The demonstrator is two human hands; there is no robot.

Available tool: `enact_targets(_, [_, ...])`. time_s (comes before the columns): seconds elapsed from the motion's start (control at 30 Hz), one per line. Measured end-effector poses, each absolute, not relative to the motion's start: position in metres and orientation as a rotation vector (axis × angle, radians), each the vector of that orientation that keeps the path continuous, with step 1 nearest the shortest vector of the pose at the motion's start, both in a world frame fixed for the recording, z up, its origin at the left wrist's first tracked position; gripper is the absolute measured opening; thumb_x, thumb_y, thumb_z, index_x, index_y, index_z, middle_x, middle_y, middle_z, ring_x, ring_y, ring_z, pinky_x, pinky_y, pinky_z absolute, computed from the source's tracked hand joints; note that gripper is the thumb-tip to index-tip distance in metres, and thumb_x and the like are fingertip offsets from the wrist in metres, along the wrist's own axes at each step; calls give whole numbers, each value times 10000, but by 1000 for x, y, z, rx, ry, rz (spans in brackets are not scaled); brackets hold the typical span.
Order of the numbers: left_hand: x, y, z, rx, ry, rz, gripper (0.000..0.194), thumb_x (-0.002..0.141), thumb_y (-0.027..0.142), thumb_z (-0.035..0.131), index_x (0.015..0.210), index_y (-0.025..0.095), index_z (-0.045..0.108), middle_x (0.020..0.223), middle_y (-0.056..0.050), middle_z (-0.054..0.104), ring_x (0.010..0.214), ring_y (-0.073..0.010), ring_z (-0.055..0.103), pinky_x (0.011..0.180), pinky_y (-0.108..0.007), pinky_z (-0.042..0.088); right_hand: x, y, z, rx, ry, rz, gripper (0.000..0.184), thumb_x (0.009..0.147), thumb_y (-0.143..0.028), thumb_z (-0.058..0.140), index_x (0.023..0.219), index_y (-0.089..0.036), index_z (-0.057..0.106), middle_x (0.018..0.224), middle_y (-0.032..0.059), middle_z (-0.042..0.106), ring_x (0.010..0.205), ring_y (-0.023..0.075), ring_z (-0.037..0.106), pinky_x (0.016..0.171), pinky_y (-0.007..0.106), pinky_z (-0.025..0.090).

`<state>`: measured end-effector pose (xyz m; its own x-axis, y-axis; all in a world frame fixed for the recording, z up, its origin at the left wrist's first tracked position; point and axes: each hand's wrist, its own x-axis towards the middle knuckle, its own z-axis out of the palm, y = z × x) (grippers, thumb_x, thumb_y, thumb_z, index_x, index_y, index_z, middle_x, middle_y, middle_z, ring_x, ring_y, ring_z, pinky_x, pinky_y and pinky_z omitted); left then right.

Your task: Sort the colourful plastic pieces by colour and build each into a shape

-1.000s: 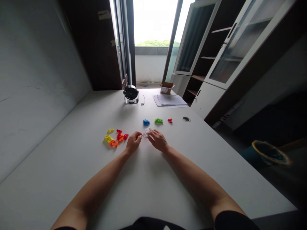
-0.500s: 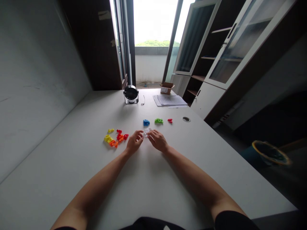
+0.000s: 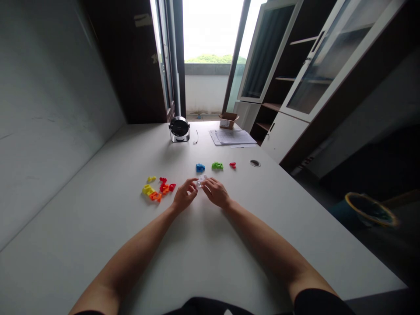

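Observation:
Several small clear-white plastic pieces (image 3: pixel 202 178) lie together on the white table, between my two hands. My left hand (image 3: pixel 185 194) is curled at their left side, thumb and forefinger pinching at the nearest piece. From the right, my right hand (image 3: pixel 215 191) has its fingers closed on the same clear pieces and partly covers them. How the pieces fit together is too small to make out. Just beyond stand a blue plastic piece (image 3: pixel 200 168), a green piece (image 3: pixel 217 166) and a small red piece (image 3: pixel 232 165).
Left of my hands lies a loose group of yellow pieces (image 3: pixel 148 190), red pieces (image 3: pixel 172 187) and orange pieces (image 3: pixel 154 196). Farther back are a round black device (image 3: pixel 179 129) on a stand, papers (image 3: pixel 234 138) and an open cardboard box (image 3: pixel 228 120). A bin (image 3: pixel 370 210) stands beyond the right edge.
My left fingertips have shifted slightly right, closer against the clear pieces. My right hand has hardly moved, and the coloured pieces lie as before.

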<state>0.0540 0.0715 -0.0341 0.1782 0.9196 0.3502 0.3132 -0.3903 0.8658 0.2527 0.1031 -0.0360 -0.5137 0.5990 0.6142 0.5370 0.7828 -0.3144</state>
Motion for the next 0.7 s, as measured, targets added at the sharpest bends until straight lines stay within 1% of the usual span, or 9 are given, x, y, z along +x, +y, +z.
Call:
enact_targets(0.2, [53,71,-32,1836,1154,1196,411,862,201,587,1271,235,569,918,-21,663,705,-112,628,587,-193,469,253,103,-36,-837,-2223,104,183,1047,-301,440,1006,-230,604,957,83,676,937,243,598,818,390,502])
enact_targets(0.7, [54,71,-32,1832,1169,1181,368,861,246,608,1228,225,590,923,-29,679,715,-122,638,559,-191,464,254,103,-36,-859,-2224,116,197,1045,-304,439,992,-232,614,958,80,672,940,239,595,835,387,508])
